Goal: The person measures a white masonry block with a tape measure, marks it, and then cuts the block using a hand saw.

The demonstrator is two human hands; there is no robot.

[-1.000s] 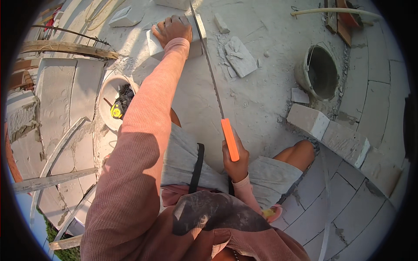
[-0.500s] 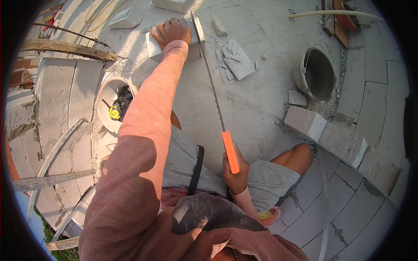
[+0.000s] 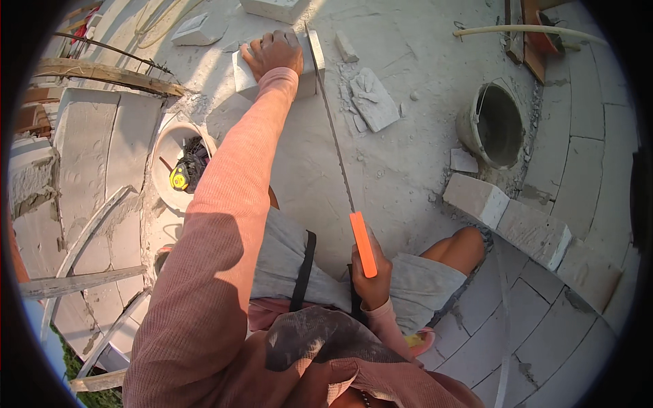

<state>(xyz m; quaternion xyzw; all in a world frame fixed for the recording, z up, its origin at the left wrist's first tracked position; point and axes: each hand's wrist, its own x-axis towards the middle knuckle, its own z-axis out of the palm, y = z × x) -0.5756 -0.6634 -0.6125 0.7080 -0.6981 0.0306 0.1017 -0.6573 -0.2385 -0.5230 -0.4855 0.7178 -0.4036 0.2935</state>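
Observation:
My left hand (image 3: 274, 54) presses down on a pale grey lightweight concrete block (image 3: 246, 76), its fingers curled over the top near the far edge. In my right hand (image 3: 374, 282), close to my lap, is the orange handle (image 3: 364, 245) of a hand saw. Its long toothed blade (image 3: 333, 126) stretches away from me and lies in a cut near the block's right end. A narrow slice of the block (image 3: 317, 51) stands to the right of the blade. How deep the blade sits cannot be made out.
Broken block pieces (image 3: 374, 102) lie right of the saw. A dark bucket (image 3: 469, 126) stands at right, beyond a row of blocks (image 3: 530, 221). At left, a white bucket (image 3: 163, 153) holds a yellow-and-black tape measure (image 3: 179, 178). Wooden poles (image 3: 102, 71) lie beside the left wall.
The saw handle and my right hand have come slightly nearer to me. My left hand stays on the block; the whole view has shifted a little.

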